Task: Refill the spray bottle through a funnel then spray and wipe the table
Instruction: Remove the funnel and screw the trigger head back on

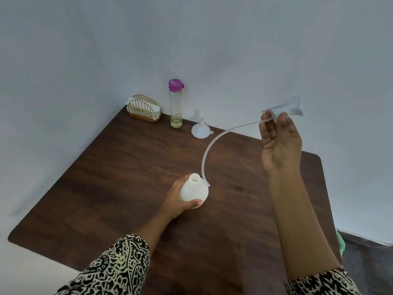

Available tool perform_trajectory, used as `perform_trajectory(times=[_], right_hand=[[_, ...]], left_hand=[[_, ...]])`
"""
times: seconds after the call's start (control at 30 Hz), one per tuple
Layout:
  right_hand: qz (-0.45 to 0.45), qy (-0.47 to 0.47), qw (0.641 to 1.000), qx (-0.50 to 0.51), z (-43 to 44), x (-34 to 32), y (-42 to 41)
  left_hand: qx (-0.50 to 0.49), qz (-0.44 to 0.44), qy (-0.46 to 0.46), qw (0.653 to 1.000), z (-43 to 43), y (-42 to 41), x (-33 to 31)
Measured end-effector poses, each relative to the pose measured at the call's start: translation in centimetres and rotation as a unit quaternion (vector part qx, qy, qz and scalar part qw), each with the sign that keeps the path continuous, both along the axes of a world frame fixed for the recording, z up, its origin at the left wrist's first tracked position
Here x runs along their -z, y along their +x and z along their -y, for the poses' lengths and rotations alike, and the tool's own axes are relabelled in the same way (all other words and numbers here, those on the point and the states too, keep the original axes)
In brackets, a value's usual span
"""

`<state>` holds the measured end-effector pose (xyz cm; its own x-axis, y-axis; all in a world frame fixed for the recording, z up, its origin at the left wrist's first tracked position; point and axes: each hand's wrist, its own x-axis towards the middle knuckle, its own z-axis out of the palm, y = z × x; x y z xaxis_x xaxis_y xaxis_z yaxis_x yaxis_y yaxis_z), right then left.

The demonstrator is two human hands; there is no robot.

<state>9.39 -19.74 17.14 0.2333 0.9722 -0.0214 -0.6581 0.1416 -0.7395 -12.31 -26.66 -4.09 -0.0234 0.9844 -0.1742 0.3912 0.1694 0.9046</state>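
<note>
Left hand [178,201] grips white spray bottle [194,193], uncapped, upright on table [106,177]. Right hand [279,141] pinches blurry sprayer head [292,107], probably by its collar; dip tube [210,145] dangles beside bottle neck. Funnel [201,129] sits near back edge.

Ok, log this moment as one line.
left hand grips spray bottle, open | right hand holds sprayer head aloft, tube out | funnel unused on table

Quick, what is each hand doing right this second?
Left hand: closed around the white bottle body, which stands on the table.
Right hand: raised, fingers pinching the spray head, its tube clear of the bottle.
</note>
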Motion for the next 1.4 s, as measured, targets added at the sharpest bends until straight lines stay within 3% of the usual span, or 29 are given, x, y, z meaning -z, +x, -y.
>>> perform_trajectory(times=[0.27, 0.5, 0.7, 0.87, 0.97, 1.1, 1.4], right_hand=[[-0.092, -0.036, 0.994, 0.049, -2.3, 3.9, -2.2], [-0.101, -0.037, 0.993, 0.053, -3.3, 6.7, -3.2], [-0.052, -0.005, 0.998, 0.039, -2.9, 7.9, -2.1], [0.079, 0.054, 0.995, -0.031, -1.7, 8.2, -0.9], [0.21, 0.101, 0.967, -0.102, -0.3, 8.3, -1.0], [0.342, 0.155, 0.904, -0.205, 0.9, 8.5, -2.3], [0.49, 0.114, 0.796, -0.336, 1.6, 10.2, -3.9]], left_hand=[[-0.008, 0.01, 0.011, 1.0, 0.1, 0.0, -0.1], [-0.004, 0.012, -0.001, 1.0, 0.1, 0.0, 0.0], [-0.004, 0.011, 0.002, 1.0, 0.2, 0.2, -0.5], [-0.005, 0.003, -0.007, 1.0, 0.2, 0.2, -0.5], [-0.005, 0.001, -0.003, 1.0, 0.3, 0.1, -0.5], [-0.008, 0.002, 0.008, 1.0, 0.2, 0.1, -0.6], [0.003, 0.019, 0.017, 1.0, 0.2, 0.2, -0.2]])
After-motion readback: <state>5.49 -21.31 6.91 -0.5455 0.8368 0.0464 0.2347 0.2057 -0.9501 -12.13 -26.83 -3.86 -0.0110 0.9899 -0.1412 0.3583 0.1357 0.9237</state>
